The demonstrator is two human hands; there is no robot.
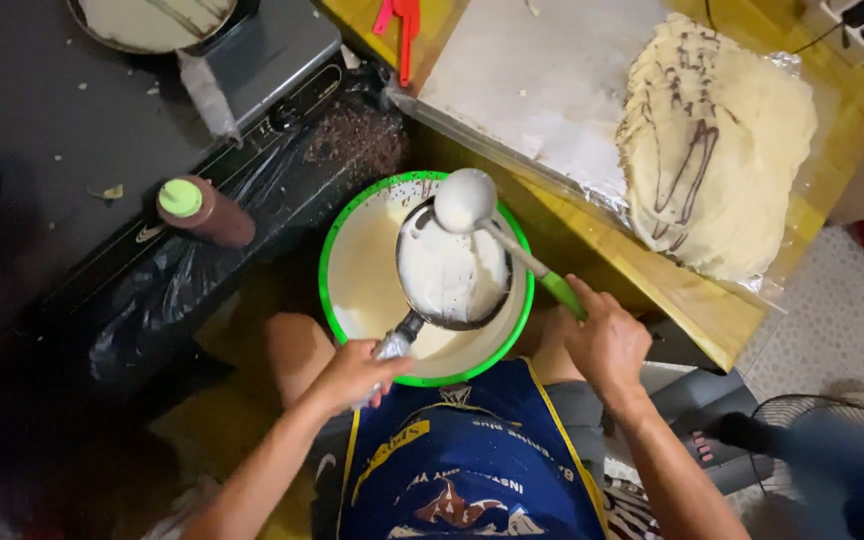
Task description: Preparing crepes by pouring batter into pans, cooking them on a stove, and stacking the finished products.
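Plastic bowl [330, 262] glossy green rim; pan [449, 275] batter-coated, wet sheen; table [712, 305] wood; foil sheet [542, 90] matt.

A yellow wooden table [722, 310] carries a foil-lined tray [542, 90].

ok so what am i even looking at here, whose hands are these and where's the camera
There is no machine here. A person wears one camera on the head, and it looks down at their own two bare hands. The left hand grips the handle of a small dark pan coated in white batter, held over a green-rimmed bowl of batter. The right hand holds a green-handled ladle above the pan. Nearby are a brown squeeze bottle with a green cap, a foil-covered board and a stack of thin crepes.
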